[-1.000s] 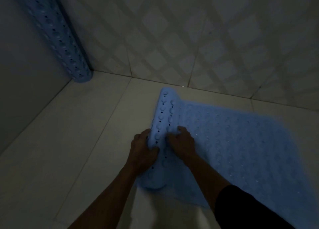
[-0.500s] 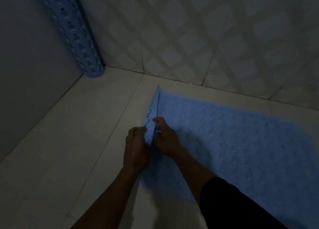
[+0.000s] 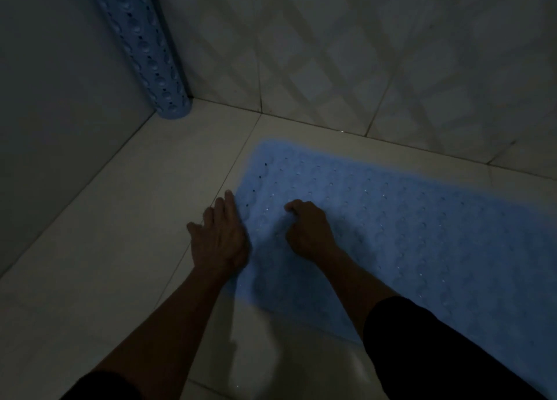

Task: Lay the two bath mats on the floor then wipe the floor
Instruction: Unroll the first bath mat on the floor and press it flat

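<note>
Pale tile floor (image 3: 126,249) fills the near part of my view, with both forearms reaching out over it. My left hand (image 3: 218,238) lies flat, fingers straight and spread, on the floor at the left short edge of the blue bath mat (image 3: 407,234); its thumb side touches that edge. Just right of it, my right hand (image 3: 310,229) sits on the mat itself with the fingers curled under, knuckles up; I cannot tell whether that grip pinches any of the mat. The mat lies unrolled and flat on the floor, running away to the right of both hands, its surface dotted with small holes. Well beyond the left hand, the rolled bath mat (image 3: 147,50) stands on end in the corner against the patterned wall tiles (image 3: 361,53).
</note>
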The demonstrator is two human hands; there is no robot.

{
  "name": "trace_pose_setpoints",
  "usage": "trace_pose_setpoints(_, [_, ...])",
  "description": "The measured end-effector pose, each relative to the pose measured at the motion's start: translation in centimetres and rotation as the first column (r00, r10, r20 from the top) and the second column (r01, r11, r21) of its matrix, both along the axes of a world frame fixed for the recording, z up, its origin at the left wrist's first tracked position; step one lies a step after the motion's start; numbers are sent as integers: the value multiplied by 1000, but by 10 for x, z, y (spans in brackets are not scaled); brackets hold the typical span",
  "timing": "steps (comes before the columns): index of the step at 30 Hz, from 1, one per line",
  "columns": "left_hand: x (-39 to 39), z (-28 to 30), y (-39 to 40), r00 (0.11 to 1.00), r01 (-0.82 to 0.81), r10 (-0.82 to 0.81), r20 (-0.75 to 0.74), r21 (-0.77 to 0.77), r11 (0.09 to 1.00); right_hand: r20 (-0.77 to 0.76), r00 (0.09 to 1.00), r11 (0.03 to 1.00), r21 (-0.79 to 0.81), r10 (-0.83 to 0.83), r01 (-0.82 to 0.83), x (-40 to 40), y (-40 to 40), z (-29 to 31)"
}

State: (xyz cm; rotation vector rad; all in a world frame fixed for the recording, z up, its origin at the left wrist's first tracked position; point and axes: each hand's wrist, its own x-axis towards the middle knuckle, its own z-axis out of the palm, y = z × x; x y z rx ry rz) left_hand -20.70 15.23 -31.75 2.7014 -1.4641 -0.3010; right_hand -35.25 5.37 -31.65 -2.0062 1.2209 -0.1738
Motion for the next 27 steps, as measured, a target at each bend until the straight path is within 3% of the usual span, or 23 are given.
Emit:
trace_pose_setpoints(4, [5, -12, -2, 978, 139, -152, 144, 97, 986, -52, 997, 996, -64, 59, -62, -4, -1, -3])
trace_pose_setpoints(11, [-10, -19, -54, 983, 182, -181, 24, -58, 982, -165, 985, 940, -341, -47, -13, -21, -52, -7])
trace_pose_setpoints(17, [-3, -32, -133, 956, 291, -293, -11, -61, 955, -388, 922, 946, -297, 7, -132, -26, -109, -35])
trace_pose_setpoints(22, [1, -54, -140, 939, 345, -342, 40, -75, 936, -383, 924, 893, -420, -13, -161, -36, -101, -56])
trace_pose_setpoints(27, [-1, -55, -139, 945, 325, -320, 63, -103, 940, -370, 929, 886, -437, -18, -156, -35, -102, -54])
